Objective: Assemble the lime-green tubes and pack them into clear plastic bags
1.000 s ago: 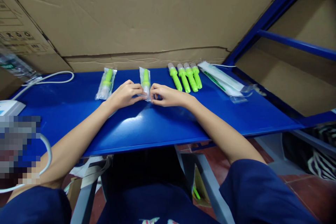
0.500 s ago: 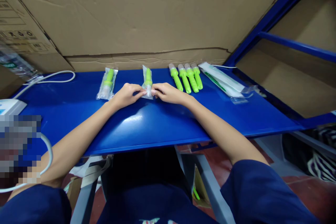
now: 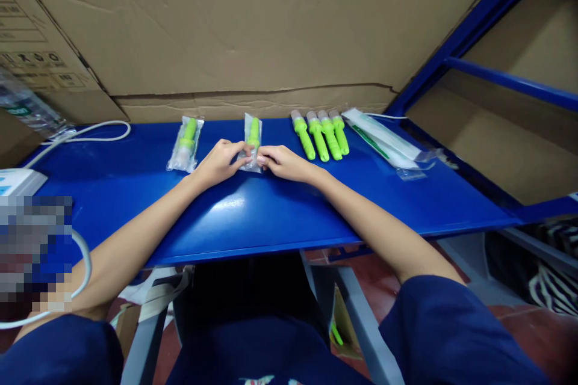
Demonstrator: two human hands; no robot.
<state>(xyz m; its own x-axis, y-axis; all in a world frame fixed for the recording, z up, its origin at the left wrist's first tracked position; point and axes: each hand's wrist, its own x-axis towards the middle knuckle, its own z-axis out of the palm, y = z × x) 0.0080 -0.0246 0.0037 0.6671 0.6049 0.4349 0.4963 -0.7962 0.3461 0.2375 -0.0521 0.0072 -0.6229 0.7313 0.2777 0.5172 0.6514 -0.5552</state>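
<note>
In the head view, a clear plastic bag [image 3: 247, 129] lies on the blue table, with a bright green stick-shaped item [image 3: 254, 132] inside. My left hand [image 3: 223, 159] has thumb and forefinger closed at the left side of the bag's near end. Opposite it, my right hand [image 3: 282, 162] has its fingers curled against the right side of that end. Both hands partly hide the item's wider end. Left of them rests another bagged green item [image 3: 188, 135], its pale translucent end toward me. Several loose green items [image 3: 320, 135] with clear caps lie in a row to the right.
A stack of flat plastic bags [image 3: 383, 138] is at the table's right. On the left are a white cable [image 3: 99, 132], a white box [image 3: 20, 181] and a plastic bottle [image 3: 27, 108]. A cardboard wall [image 3: 253, 30] stands behind the blue table [image 3: 289, 210].
The bag between my hands has shifted slightly left and straightened. My right hand has moved a little left with it, and my left fingers now reach further over the bag.
</note>
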